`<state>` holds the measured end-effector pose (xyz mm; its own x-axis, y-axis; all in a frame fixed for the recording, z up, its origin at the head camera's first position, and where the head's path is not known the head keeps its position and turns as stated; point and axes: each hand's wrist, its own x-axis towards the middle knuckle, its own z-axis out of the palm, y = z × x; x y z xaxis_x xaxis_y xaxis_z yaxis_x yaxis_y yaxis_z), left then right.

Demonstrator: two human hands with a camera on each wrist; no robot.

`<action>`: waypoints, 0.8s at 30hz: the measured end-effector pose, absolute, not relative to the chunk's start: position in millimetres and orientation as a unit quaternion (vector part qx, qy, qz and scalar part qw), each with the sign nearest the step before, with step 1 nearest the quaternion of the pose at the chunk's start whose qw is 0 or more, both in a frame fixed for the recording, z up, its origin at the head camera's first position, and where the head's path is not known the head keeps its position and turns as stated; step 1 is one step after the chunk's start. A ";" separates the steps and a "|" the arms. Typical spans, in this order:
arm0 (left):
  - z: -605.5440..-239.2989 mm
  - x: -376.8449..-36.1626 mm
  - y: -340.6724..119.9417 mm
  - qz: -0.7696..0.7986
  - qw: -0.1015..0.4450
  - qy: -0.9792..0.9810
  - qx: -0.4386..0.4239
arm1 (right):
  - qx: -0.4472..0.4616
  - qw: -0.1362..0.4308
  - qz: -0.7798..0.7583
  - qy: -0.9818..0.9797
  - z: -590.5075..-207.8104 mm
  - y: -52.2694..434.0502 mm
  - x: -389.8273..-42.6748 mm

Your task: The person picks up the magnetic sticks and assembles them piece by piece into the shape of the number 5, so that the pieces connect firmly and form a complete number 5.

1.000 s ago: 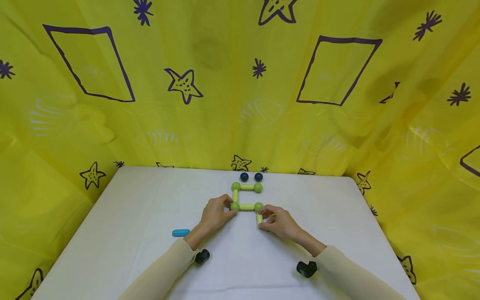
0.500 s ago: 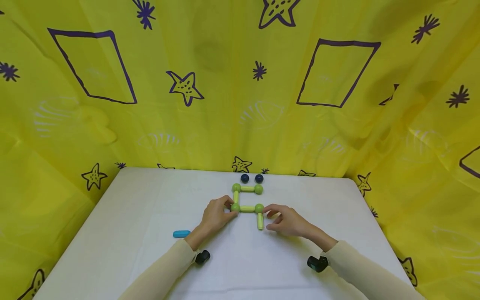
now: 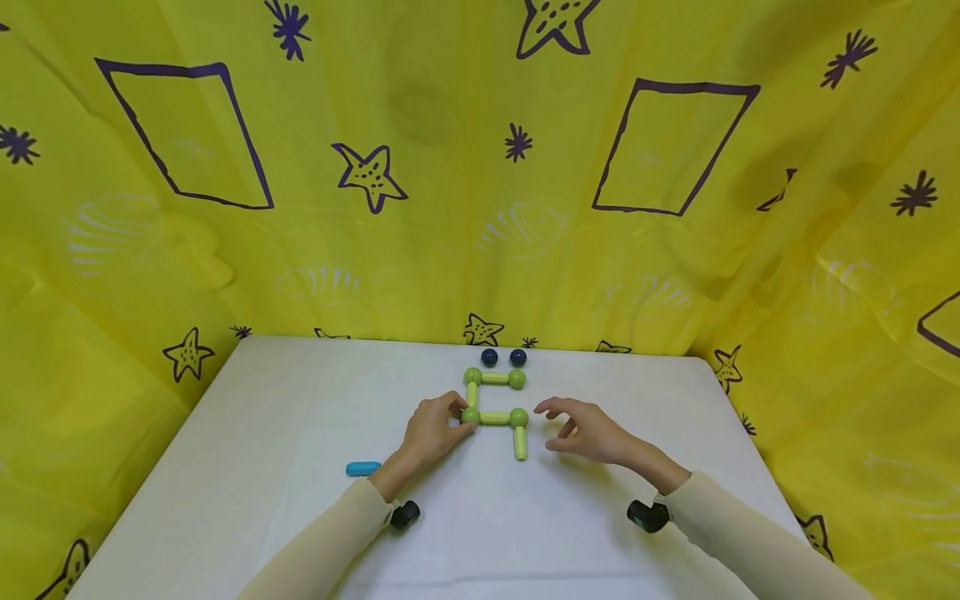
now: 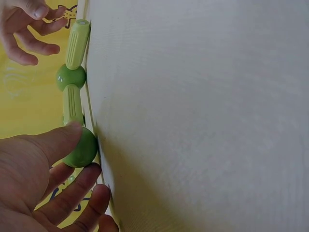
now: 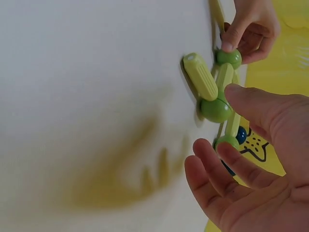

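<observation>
On the white table lies a figure of green balls joined by light green ribbed rods. My left hand (image 3: 435,425) pinches the figure's lower-left green ball (image 4: 83,149) between thumb and fingers. To the right of the figure my right hand (image 3: 588,429) is held apart from it, fingers loosely bent and holding nothing. Nearest to it are the lower-right green ball (image 5: 216,109) and a light green rod (image 3: 521,443), which points from that ball toward the near side. Another rod (image 3: 495,418) joins the two lower balls. The upper-right green ball (image 3: 517,378) ends the top row.
Two dark blue balls, a left one (image 3: 489,357) and a right one (image 3: 518,357), sit behind the figure. A blue rod (image 3: 363,468) lies beside my left forearm. A yellow patterned curtain (image 3: 450,250) borders the table (image 3: 300,517) at the back and sides.
My right hand has let go of the near light green rod and drawn away to the right. The rod stays at the lower-right ball. My left hand keeps its pinch on its ball.
</observation>
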<state>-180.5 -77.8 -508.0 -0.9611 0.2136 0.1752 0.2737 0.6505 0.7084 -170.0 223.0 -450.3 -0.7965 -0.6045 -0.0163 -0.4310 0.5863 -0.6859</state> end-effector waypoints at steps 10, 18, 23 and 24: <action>-510.4 -181.4 -78.4 -0.396 0.040 -0.907 -0.136 | -0.306 0.094 -0.321 0.891 -439.1 229.0 -178.5; -510.9 -181.2 -78.5 -0.397 0.044 -0.906 -0.140 | -0.317 0.086 -0.320 0.889 -435.0 228.8 -186.6; -510.4 -181.0 -78.5 -0.395 0.043 -0.907 -0.138 | -0.318 0.086 -0.314 0.890 -432.2 228.0 -193.4; -510.4 -180.8 -78.5 -0.395 0.044 -0.907 -0.138 | -0.318 0.086 -0.314 0.890 -431.3 227.7 -194.8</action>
